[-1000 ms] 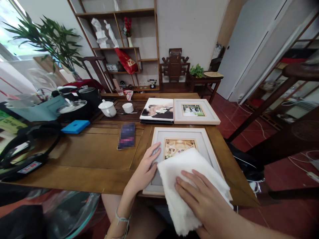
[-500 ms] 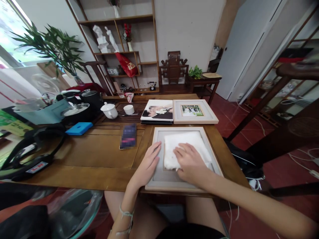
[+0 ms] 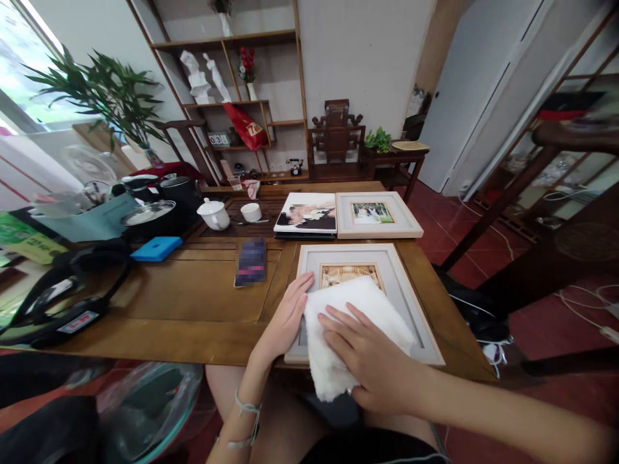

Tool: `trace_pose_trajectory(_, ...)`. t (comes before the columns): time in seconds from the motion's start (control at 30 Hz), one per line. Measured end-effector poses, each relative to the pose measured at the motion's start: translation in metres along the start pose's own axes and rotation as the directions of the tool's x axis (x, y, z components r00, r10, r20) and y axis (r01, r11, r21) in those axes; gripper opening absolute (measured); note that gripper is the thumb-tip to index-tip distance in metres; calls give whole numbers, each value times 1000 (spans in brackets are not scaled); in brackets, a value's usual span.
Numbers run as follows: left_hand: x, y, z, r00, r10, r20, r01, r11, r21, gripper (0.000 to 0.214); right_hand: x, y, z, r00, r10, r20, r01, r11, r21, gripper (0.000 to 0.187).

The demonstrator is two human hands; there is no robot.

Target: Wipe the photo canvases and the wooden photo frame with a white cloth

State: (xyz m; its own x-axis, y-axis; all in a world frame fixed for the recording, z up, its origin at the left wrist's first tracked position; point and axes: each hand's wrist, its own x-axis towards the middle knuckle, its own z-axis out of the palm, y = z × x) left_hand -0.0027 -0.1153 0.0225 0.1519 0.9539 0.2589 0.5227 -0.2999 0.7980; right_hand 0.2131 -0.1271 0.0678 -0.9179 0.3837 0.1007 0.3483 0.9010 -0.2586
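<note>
A picture frame [image 3: 420, 309] with a pale wooden border lies flat at the near edge of the table, a small picture [image 3: 349, 271] partly visible in its middle. Over the lower part of the frame spreads a white fluffy cloth [image 3: 319, 335], its near corner hanging past the frame's front edge. My right hand [image 3: 360, 354] presses on the cloth, fingers spread on top and the thumb low at its near side. Resting along the frame's left border is my left hand [image 3: 290, 316], its fingers stretched out and touching the frame and the cloth's left edge.
Behind the frame lie a photo album [image 3: 305, 214] and a second framed picture [image 3: 380, 216]. A phone-like object [image 3: 250, 263] is left of my hands. Farther left are a blue box [image 3: 157, 249], a white lidded cup [image 3: 213, 214] and a black headset [image 3: 91, 303]. A bin [image 3: 178, 419] stands below.
My right hand has moved the cloth toward me, from the frame's middle to its front edge. The upper part of the picture now shows. My left hand stays on the left border.
</note>
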Motion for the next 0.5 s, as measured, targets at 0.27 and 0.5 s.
trace_pose_trajectory(0.27, 1, -5, 0, 999, 41, 9, -42, 998, 51, 42, -16, 32, -15, 950, -289, 117, 260, 941, 216, 79)
trace_pose_trajectory(0.5, 2, -7, -4, 987, 110, 119, -129, 977, 170, 44, -27, 75, -30, 981, 194, -13, -194, 966, -172, 69)
